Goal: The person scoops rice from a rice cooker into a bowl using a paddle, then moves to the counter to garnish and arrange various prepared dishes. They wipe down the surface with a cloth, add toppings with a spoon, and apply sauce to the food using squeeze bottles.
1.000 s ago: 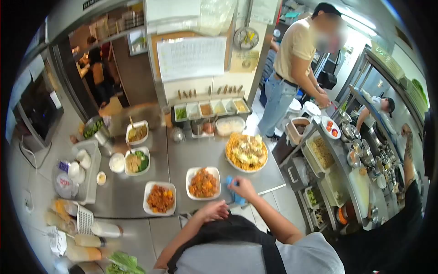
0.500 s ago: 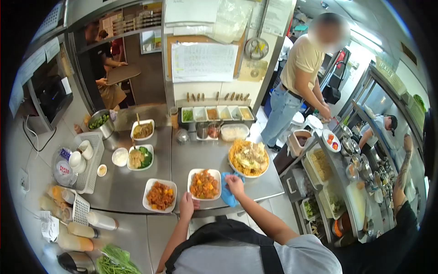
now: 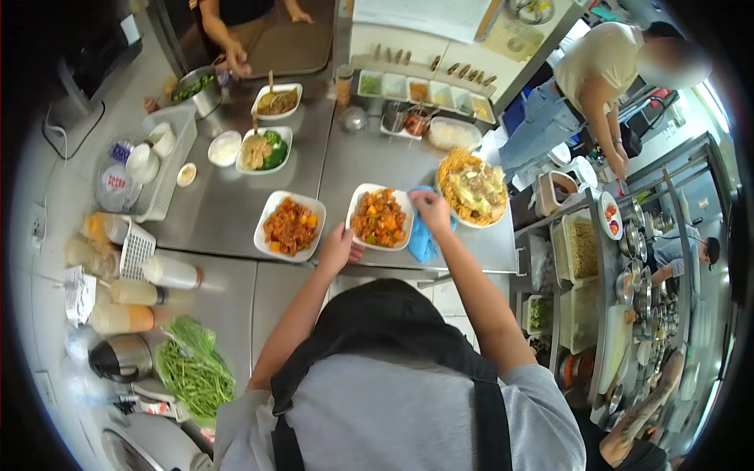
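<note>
My left hand [image 3: 340, 248] is at the lower left edge of a white square bowl [image 3: 357, 236], with the thumb by the rim and the fingers curled at its near side. Chunky orange-red saucy food [image 3: 380, 218] fills that bowl. At the bowl's right rim, the fingers of my right hand [image 3: 433, 210] are closed at the top of a crumpled blue cloth [image 3: 422, 244], which partly lies under the hand. A second white bowl of similar food [image 3: 289, 225] stands to the left. Right of the cloth is a large plate of noodles with a pale topping [image 3: 473, 188].
Farther back are a bowl with broccoli [image 3: 273, 149], a bowl with a spoon [image 3: 277, 100] and a row of garnish tubs [image 3: 420, 90]. Squeeze bottles [image 3: 173, 272] and bagged greens [image 3: 196, 369] sit at left. A person [image 3: 585, 86] stands beyond the counter; another person's hands hold a tray [image 3: 294, 47].
My view has tilted down, shifting the counter upward in the picture. My right hand has come to the bowl's right rim. The person with the tray is closer to the counter.
</note>
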A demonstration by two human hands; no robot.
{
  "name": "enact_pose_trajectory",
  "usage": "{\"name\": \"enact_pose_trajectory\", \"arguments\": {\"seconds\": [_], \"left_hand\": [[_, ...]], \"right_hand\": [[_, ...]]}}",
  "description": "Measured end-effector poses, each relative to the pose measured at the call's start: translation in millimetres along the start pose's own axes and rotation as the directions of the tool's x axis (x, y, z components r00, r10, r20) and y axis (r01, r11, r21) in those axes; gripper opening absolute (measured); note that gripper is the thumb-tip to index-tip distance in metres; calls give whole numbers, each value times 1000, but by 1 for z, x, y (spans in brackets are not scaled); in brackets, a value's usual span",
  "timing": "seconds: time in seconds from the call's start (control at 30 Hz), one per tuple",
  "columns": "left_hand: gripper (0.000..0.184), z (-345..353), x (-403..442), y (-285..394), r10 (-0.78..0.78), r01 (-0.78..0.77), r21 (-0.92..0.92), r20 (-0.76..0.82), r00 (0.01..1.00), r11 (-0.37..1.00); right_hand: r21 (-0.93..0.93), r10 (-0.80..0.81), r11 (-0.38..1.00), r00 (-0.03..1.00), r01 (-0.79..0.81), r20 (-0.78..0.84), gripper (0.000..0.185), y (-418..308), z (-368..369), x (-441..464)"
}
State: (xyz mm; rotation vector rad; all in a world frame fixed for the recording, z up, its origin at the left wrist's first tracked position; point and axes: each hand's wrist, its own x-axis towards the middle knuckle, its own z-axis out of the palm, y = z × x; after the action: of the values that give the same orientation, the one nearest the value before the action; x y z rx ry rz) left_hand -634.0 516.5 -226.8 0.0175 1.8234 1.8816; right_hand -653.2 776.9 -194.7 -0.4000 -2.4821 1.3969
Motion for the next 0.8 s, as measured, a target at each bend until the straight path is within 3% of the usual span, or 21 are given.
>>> {"name": "enact_pose_trajectory", "arguments": {"seconds": [0.1, 0.13, 0.2, 0.27, 0.37, 0.47, 0.57, 0.63, 0.7, 0.73, 0.77, 0.8], "left_hand": [[25, -2, 15, -24, -60, 59, -92, -16, 998, 994], [27, -3, 19, -26, -92, 91, -92, -6, 996, 992], [26, -7, 20, -25, -102, 102, -10, 41, 994, 995], [26, -5, 20, -17, -106, 107, -5, 89, 990, 994], [26, -3, 11, 3, -115, 115, 12, 111, 987, 993], [25, -6, -3, 8, -91, 85, 80, 73, 993, 993], [27, -3, -7, 20, -53, 51, 138, 9, 999, 989], [27, -5, -15, 15, -30, 38, 142, -63, 998, 989], [27, -11, -6, -4, 171, -115, 305, -163, 972, 946], [28, -12, -9, -4, 285, -182, 433, -186, 940, 883], [28, -7, -19, 15, 178, -113, 319, -182, 967, 941], [26, -10, -16, 12, 176, -85, 415, -187, 966, 906]], "right_hand": [[-207, -115, 971, 993, 121, 39, 13, -19, -1, 7], [-178, -165, 970, 986, 164, 11, 13, -13, 4, 15], [-248, -91, 964, 995, 100, 48, 36, -14, 4, 25], [-222, 14, 975, 999, -3, 47, 45, -12, 3, 32], [15, 126, 992, 991, -125, -49, 34, -2, 6, 28], [-213, -246, 950, 967, 228, -61, 30, 19, 6, 12], [-295, -175, 940, 985, 169, 5, 21, 18, -6, 5], [-306, -134, 946, 988, 106, -72, 12, 7, -2, 20], [-376, -202, 918, 963, 123, -179, 8, -5, 4, 43], [-239, -211, 960, 941, 148, -264, 11, 0, 14, 58], [-130, -178, 980, 954, 150, -241, 11, -16, 15, 61], [-86, -165, 985, 962, 150, -219, 11, -34, 19, 62]]}}
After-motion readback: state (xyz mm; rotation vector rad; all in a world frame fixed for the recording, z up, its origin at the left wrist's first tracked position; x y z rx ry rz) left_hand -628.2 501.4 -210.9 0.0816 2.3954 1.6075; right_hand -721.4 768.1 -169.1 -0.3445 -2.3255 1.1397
